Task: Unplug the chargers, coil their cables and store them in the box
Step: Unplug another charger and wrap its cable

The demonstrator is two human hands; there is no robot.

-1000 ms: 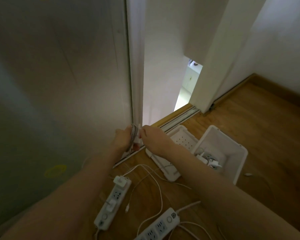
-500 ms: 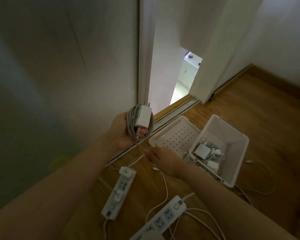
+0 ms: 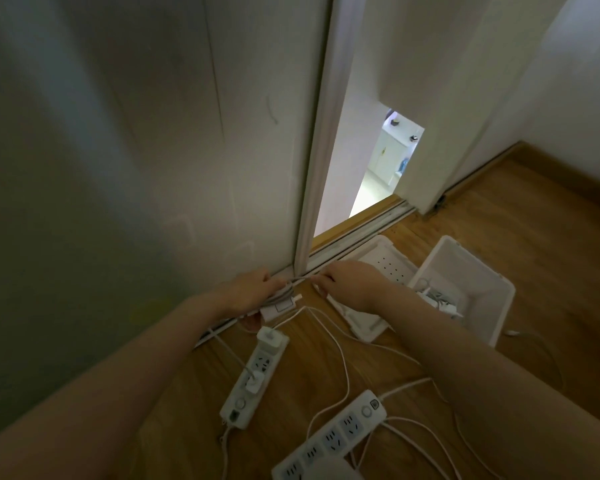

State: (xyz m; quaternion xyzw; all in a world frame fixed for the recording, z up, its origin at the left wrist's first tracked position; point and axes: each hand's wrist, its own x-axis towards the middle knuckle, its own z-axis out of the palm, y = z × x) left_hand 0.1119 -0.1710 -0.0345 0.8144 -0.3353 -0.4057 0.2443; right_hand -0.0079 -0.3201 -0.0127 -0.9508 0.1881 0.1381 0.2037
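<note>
Half a second ago the left hand held the charger up high, with its coil easy to see, and the right hand was lower down near the floor. Now the left hand (image 3: 248, 294) has come down low, close to the bottom of the wall, and the right hand (image 3: 350, 282) has come up level with it.

There is only the head view. The left hand is closed around the white charger (image 3: 278, 308) and its coil of cable (image 3: 284, 292). It looks like the block is held still so the loops do not fall open. The right hand pinches the loose end of that cable with thumb and fingertips closed on it. A short bit of cable runs tight between the two hands. I think the right hand is winding the last bit around the coil.

Both arms reach forward and down, with wrists nearly straight, and the hands are near each other but not touching.

The white box (image 3: 478, 308) sits on the wood floor just right of the right hand, with its lid (image 3: 364, 322) lying beside it. Some chargers already lie inside. This charger is not in the box yet.

Two more plugs are in the near power strip (image 3: 253, 379). A second power strip (image 3: 329, 441) lies lower down.
</note>
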